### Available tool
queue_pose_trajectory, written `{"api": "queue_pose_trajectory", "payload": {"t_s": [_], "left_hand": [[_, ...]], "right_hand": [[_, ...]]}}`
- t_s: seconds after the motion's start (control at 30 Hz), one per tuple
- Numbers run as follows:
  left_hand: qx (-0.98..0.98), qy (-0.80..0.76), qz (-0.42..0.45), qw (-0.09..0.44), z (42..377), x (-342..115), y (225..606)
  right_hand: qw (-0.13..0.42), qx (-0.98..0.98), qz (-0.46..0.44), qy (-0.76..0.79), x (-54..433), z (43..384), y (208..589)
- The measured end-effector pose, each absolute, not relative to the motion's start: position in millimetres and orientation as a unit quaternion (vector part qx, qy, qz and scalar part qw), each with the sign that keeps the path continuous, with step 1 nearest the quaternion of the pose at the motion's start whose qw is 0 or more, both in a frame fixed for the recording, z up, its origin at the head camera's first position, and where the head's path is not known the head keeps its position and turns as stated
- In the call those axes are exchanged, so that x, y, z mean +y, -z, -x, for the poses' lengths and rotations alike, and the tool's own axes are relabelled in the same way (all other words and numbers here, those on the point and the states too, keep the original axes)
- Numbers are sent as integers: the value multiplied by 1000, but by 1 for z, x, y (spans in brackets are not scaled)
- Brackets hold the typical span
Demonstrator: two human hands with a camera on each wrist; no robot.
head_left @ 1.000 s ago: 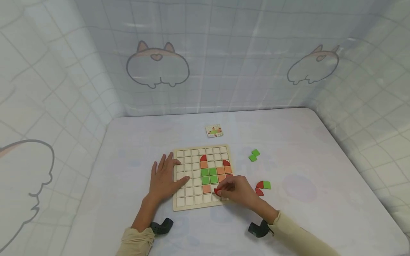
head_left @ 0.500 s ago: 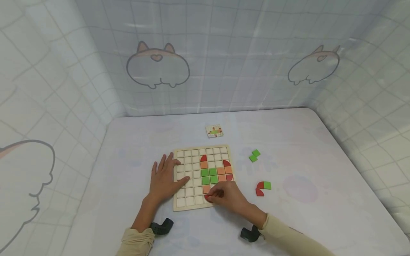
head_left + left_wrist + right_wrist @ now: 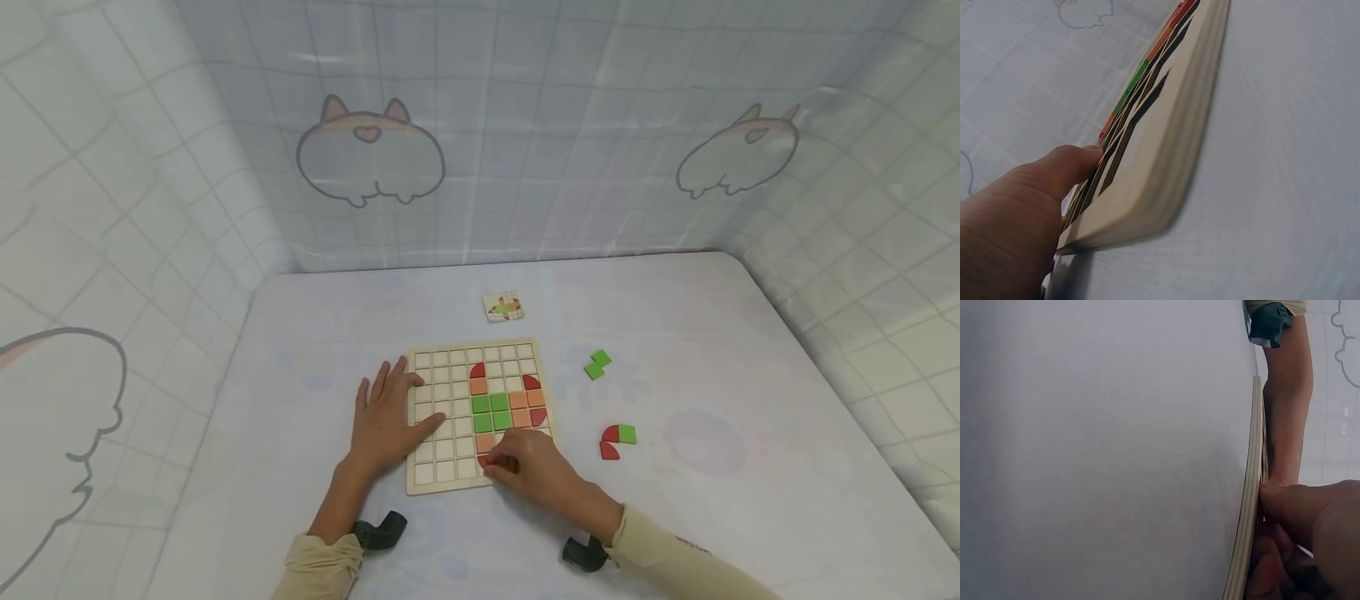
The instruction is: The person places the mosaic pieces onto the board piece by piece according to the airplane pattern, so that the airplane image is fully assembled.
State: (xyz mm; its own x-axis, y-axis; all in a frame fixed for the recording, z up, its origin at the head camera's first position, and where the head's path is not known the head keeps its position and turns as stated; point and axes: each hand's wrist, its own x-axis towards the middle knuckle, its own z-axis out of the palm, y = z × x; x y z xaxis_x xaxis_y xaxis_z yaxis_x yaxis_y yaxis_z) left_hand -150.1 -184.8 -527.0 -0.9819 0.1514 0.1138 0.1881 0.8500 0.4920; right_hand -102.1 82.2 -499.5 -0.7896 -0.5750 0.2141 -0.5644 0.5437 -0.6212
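A pale wooden grid board (image 3: pixel 437 473) lies on the table, holding several green square tiles (image 3: pixel 481 405), orange squares (image 3: pixel 535 397) and red quarter-circle pieces (image 3: pixel 532 382). My left hand (image 3: pixel 384 423) rests with spread fingers over the board's left edge, its thumb (image 3: pixel 1079 161) on the grid in the left wrist view. At the board's near edge, my right hand (image 3: pixel 536 467) pinches a red quarter-circle tile (image 3: pixel 483 461) just below an orange square. In the right wrist view, its bent fingers (image 3: pixel 1266 569) sit at the board's edge and hide the tile.
Beyond the board lies a small pattern card (image 3: pixel 502 307). To the right are two loose green squares (image 3: pixel 594 371), and nearer, a third green square (image 3: pixel 627 434) beside two red quarter-circles (image 3: pixel 609 451). Patterned sheets (image 3: pixel 525 167) surround the table.
My right hand has moved left and nearer along the board with the red quarter-circle, uncovering another red piece at the board's right side. Over the last half second it barely shifts. The left hand stays put.
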Motion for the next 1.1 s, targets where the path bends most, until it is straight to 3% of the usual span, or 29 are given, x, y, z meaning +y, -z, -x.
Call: {"api": "queue_pose_trajectory", "payload": {"t_s": [0.23,0.57,0.77,1.1], "left_hand": [[-961,262,86,33,150,-184,528],[-958,272,83,31,149,-184,522],[-959,269,77,30,150,-185,523],[-960,269,79,29,150,-183,522]], "right_hand": [[-6,870,311,382,100,100,498],[-41,909,209,358,162,98,487],[-34,952,131,275,193,96,477],[-25,960,168,222,224,97,477]]}}
